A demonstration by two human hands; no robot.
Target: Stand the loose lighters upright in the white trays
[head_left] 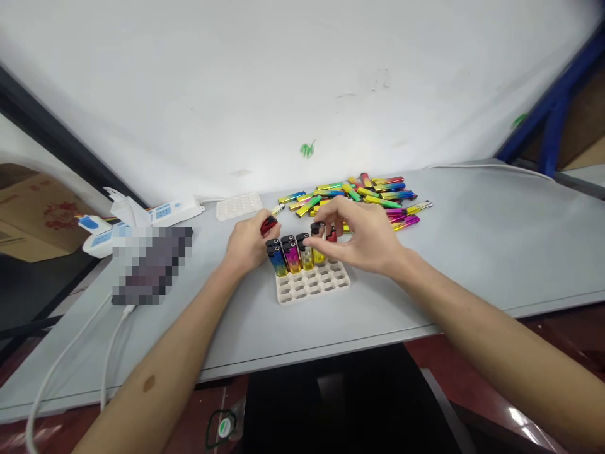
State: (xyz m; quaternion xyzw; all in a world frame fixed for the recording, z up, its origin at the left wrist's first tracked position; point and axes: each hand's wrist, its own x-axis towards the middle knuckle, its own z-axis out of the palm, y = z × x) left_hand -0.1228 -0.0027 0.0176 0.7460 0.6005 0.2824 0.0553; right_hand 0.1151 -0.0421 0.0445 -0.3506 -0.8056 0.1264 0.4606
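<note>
Your right hand (366,238) pinches the cap of a yellow lighter (318,250), probably light, stiff and slick, in the tray (312,289) on the desk (472,252), while your left hand (244,244) clasps a red lighter (268,225).

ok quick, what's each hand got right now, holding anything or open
left hand: closed on a red lighter.
right hand: fingertips pinched on the cap of a yellow lighter standing in the tray.

My long pale grey tabletop (472,252) runs across mid-frame, plain white scuffed wall panel (236,75) filling the top. Blue metal frame (553,107) upper right, brown cardboard box (33,214) far left, dark red floor (432,353) along the bottom.
</note>
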